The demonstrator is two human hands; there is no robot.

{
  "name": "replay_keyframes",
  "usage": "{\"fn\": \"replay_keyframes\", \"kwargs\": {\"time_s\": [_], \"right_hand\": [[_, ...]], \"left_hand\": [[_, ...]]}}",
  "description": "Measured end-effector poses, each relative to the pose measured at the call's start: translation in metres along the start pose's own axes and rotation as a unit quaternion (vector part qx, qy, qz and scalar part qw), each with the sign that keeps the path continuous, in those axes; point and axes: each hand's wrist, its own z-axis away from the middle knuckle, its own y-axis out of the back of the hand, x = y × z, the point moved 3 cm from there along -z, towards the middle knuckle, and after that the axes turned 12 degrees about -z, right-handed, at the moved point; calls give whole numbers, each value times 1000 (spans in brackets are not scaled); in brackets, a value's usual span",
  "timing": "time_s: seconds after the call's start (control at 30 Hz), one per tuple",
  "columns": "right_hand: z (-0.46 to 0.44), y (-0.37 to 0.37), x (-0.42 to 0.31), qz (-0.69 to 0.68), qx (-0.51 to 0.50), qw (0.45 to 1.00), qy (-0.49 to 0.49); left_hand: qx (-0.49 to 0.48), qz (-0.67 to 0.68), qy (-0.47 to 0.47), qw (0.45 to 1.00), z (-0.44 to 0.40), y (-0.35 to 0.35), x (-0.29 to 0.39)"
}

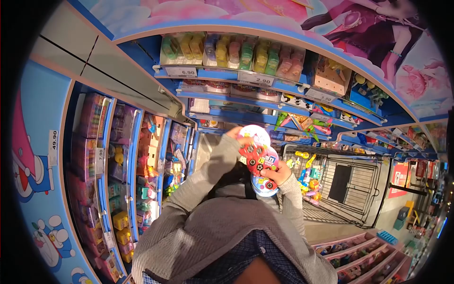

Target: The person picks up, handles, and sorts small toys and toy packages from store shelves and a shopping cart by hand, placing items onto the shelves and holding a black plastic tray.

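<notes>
Several round, brightly printed packages point(260, 160) overlap in front of my chest, in pink, red and blue. My left hand point(235, 136) is at the upper left, its fingers closed on the edge of the top pink-and-white one. On the lower right, my right hand point(280, 174) grips the red and blue packages, with the thumb over the front. Small print on them is too blurred to read.
Blue shelves point(217, 75) with boxed toys and price tags curve ahead and along the left. A black wire shopping cart point(347, 189) holding colourful toys point(309, 182) stands at the right. A pink divided rack point(369, 255) is at the lower right.
</notes>
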Motion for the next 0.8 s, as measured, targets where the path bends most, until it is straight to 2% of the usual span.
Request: {"fn": "replay_keyframes", "kwargs": {"time_s": [0.03, 0.1, 0.17, 0.23, 0.3, 0.33, 0.37, 0.43, 0.57, 0.6, 0.73, 0.77, 0.8], "right_hand": [[-2, 2, 3, -26, 8, 1000, -5], [-2, 3, 1, -36, 14, 999, -2], [-1, 3, 1, -35, 30, 999, -4], [0, 3, 2, -31, 44, 999, -6], [-2, 3, 6, -48, 49, 998, -3], [-4, 4, 8, -47, 45, 998, 8], [-5, 4, 10, -46, 44, 998, 9], [-6, 3, 12, -65, 45, 997, 16], [-7, 1, 14, -71, 48, 996, 22], [-7, -1, 13, -76, 55, 995, 26], [-9, 0, 15, -47, 64, 996, 42], [-9, 1, 15, -46, 64, 996, 42], [-9, 1, 15, -50, 64, 996, 37]], "left_hand": [[24, -64, -23, 997, -3, 12, 3], [107, -73, -105, 986, -30, 59, -51], [186, 124, -11, 975, -24, 71, -3], [214, 127, -43, 968, -30, 100, 4], [250, 89, -30, 964, -43, 138, -10], [252, 93, -47, 962, -51, 158, -22], [275, 67, -13, 959, -59, 180, -35], [298, 23, -21, 954, -64, 192, -19], [320, -23, -91, 943, -94, 221, -31], [316, 25, -99, 943, -95, 219, -28], [311, -60, -68, 946, -98, 225, -11], [303, -482, -101, 816, -90, 221, 4], [236, -810, -113, 525, -86, 211, 11]]}}
